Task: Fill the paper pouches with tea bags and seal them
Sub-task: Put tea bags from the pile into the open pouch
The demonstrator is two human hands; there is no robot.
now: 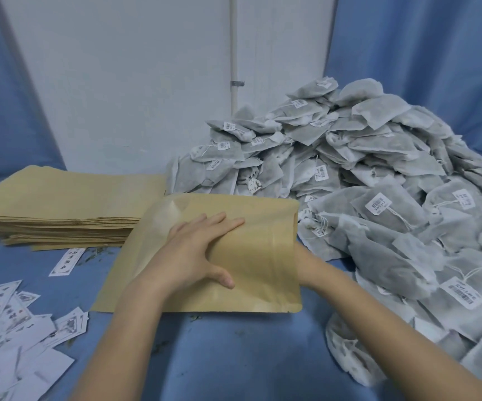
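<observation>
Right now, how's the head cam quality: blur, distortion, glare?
Head view: soft, even light with a blue cast and no glare; wide-angle bending at the edges; labels and tea bags smear toward the lower corners; left hand and pouch fairly sharp; right hand hidden inside the pouch.

- The paper pouch (225,227) in the middle is plain tan kraft, with a paler, shinier band running across it near its right end.
- The stack of pouches (60,204) at the far left is the same flat tan, no print at all.
- The heap of tea bags (364,183) on the right is pale grey mesh, darker grey where the filling shows through, with white strings.
- The tags (378,204) on the bags are white with black barcodes.
- The loose labels (11,328) at the near left are white with grey-black printing.
- The table cloth (234,357) is mid blue, flecked with small dark crumbs.
- The curtains (422,53) are blue too; the wall (132,68) between them is off-white.
</observation>
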